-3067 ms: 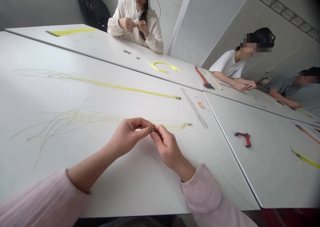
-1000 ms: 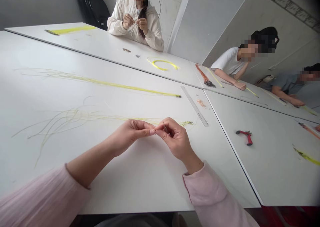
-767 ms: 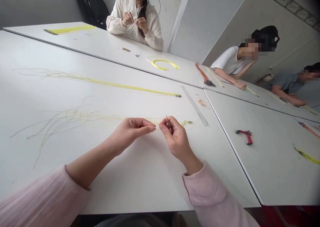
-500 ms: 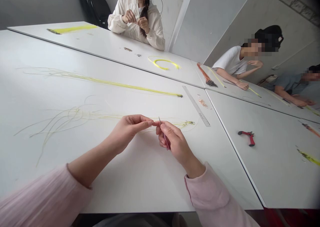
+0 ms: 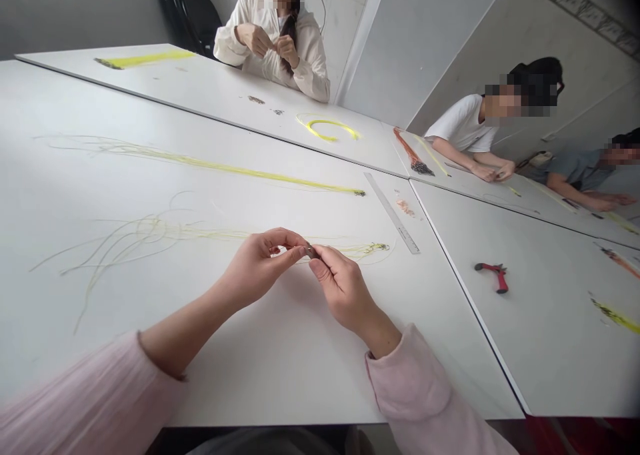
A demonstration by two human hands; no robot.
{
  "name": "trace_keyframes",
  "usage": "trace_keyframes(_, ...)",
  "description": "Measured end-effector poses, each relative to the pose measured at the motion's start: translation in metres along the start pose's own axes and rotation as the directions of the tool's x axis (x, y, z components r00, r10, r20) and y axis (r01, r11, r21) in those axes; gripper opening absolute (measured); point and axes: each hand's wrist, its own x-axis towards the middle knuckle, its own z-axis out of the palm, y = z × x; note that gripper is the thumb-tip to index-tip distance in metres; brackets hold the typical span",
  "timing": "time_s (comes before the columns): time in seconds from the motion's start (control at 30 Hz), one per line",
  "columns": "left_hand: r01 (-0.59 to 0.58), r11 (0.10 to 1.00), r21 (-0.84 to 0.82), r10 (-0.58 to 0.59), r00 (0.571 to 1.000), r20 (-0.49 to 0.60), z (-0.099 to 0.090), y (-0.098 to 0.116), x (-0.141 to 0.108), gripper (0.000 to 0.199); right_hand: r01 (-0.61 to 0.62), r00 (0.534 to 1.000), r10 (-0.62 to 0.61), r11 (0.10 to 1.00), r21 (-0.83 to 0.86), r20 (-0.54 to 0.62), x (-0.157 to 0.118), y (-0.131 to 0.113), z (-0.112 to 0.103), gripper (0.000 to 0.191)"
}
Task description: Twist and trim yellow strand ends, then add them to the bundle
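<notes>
1. At the near edge of a white table (image 5: 280, 388), the left hand (image 5: 260, 261) and right hand (image 5: 345, 288) have closed back together. A moment ago they stood slightly apart, with a thin pointed implement in the right. That implement no longer shows, and I cannot tell whether the fingers hide it.
2. Both hands are pinching, thumbs and forefingers clenched from either side on a small dark metal piece (image 5: 311, 251), which sits just between the fingertips, above the table.
3. Pale yellow strands (image 5: 150, 231) spread leftward across the tabletop and pass behind the hands to a dark knotted end (image 5: 373, 248).
4. Farther off lie a yellow fibre bundle (image 5: 225, 170), a steel ruler (image 5: 393, 211) and red-handled pliers (image 5: 493, 275). The ruler's markings are too small to read, and no brand or label is legible.
</notes>
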Motion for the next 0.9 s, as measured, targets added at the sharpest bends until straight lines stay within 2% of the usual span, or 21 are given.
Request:
trace_keyframes(0.37,0.010,1.000,0.019,-0.009,1.000,-0.006,0.000,0.002,-0.002,0.018,0.025,1.000,-0.026,0.998,-0.051,-0.018,0.000,0.002,0.005,0.021)
trace_keyframes(0.9,0.085,0.996,-0.040,-0.087,0.995,-0.055,0.003,-0.003,-0.003,0.024,0.039,0.997,-0.043,0.998,-0.055,-0.066,0.002,0.007,0.015,0.024)
